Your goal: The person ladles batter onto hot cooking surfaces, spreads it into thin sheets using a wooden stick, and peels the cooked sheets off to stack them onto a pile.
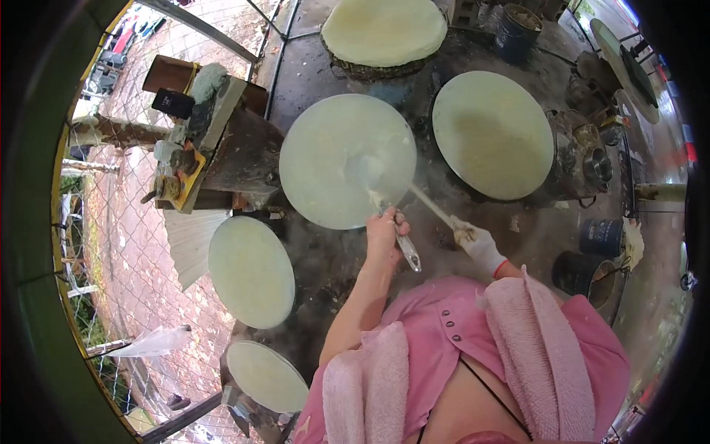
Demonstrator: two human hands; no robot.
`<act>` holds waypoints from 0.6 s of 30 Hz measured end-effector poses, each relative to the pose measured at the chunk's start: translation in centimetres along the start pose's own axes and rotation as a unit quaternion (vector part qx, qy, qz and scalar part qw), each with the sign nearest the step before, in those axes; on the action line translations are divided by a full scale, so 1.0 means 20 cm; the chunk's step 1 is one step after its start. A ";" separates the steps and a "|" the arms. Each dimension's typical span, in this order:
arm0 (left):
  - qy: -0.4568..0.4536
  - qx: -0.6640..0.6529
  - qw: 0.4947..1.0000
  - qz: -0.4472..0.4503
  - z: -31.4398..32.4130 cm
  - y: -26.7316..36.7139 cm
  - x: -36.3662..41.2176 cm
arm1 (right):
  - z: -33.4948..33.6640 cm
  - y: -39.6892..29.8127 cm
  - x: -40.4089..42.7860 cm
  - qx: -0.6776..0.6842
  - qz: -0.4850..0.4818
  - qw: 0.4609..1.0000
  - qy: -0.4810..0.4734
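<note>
My bare left hand (384, 236) grips a brush-like tool by its clear or shiny handle (409, 252). Its whitish head (376, 197) lies over the near edge of a round plate (327, 161) coated with a pale, yellowish-white layer. A greyish round patch shows near the plate's middle. On my right hand (474, 241) is a white glove with brown stains, and it holds a pale stick (431, 204). The stick's far end meets the plate's right rim; whether it is fixed there I cannot tell. Haze like steam hangs around both hands.
Another pale disc (493, 136) lies to the right, partly shadowed. A thick round stack (384, 30) stands at the back. More discs (251, 272) (267, 377) sit at left. Dark buckets (601, 237) and a metal pot (598, 165) are at right. Wire fencing (138, 266) borders the left.
</note>
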State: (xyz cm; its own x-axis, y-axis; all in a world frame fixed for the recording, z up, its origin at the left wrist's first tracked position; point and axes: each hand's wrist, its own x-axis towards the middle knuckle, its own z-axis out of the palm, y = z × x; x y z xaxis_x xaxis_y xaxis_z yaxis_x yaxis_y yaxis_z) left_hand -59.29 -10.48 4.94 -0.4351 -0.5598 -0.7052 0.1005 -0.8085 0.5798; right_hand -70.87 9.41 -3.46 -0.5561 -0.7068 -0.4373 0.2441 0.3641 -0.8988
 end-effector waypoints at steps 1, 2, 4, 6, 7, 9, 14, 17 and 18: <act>0.033 -0.012 0.999 -0.010 0.02 -0.01 0.00 | 0.00 0.01 -0.01 0.002 0.015 0.999 -0.040; 0.019 -0.021 1.000 -0.013 0.03 -0.01 -0.01 | -0.03 0.05 0.00 -0.040 -0.001 0.998 -0.054; 0.012 -0.031 0.999 -0.021 0.02 -0.02 -0.01 | -0.09 0.09 0.03 0.024 -0.007 0.999 -0.035; 0.005 -0.043 0.999 -0.027 0.01 -0.03 0.00 | -0.08 0.13 0.07 0.138 -0.031 0.990 0.011; 0.010 -0.056 0.997 -0.053 0.01 -0.03 0.01 | -0.07 0.13 0.06 0.139 -0.032 0.990 0.008; 0.016 -0.073 0.994 -0.075 0.01 -0.02 0.02 | -0.02 0.11 0.04 -0.023 -0.013 0.996 -0.088; -0.029 -0.201 0.977 -0.062 -0.04 0.11 -0.07 | 0.03 0.04 0.09 0.054 0.094 0.989 -0.103; -0.158 -0.259 0.953 -0.023 -0.16 0.21 -0.08 | 0.07 -0.26 0.13 0.075 0.092 0.987 -0.107; -0.157 -0.260 0.952 -0.020 -0.15 0.23 -0.08 | 0.10 -0.32 0.18 0.041 0.067 0.993 -0.092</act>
State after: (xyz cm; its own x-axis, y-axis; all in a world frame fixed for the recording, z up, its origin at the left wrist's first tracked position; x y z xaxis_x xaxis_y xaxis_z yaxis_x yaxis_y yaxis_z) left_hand -55.41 -13.96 7.52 -0.6855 -0.5106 -0.5190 0.4728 -0.8543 0.2160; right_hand -72.87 3.45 0.67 -0.3612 -0.7571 -0.5444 0.3739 0.4172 -0.8283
